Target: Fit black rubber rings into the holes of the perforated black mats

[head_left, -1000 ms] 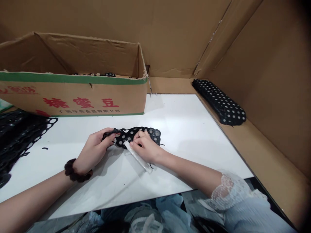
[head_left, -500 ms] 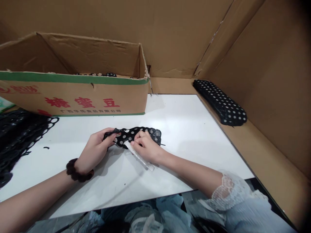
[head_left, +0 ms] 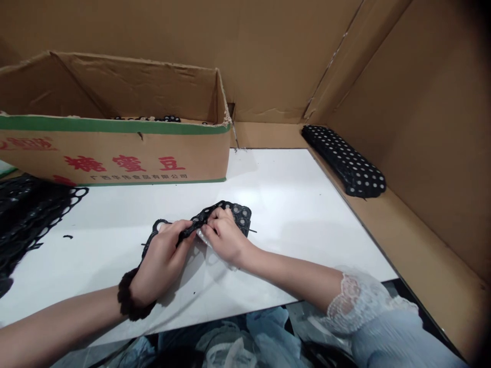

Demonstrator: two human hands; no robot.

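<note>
A black sheet full of round holes (head_left: 242, 217) lies across the middle of the white table, bent up between my hands. My left hand (head_left: 164, 260) is closed on its left part, thumb and fingers pinching the edge. Close beside it, my right hand (head_left: 226, 232) presses its fingertips together on the middle of the sheet. A strip of clear, whitish plastic (head_left: 204, 238) sticks out under my right fingers; most of it is hidden by that hand. Thin dark ends poke out from the sheet at both sides.
A cardboard box (head_left: 153, 153) with red lettering stands at the back left, black pieces inside. More black holed sheets (head_left: 34, 209) are piled at the left. A dotted black bundle (head_left: 343, 161) lies on cardboard at the right. Cardboard walls (head_left: 268, 56) enclose the table.
My left hand has moved right, towards my right hand, and turned over the sheet. The sheet's left part is now bent, and less of the plastic strip shows. My right hand has hardly moved.
</note>
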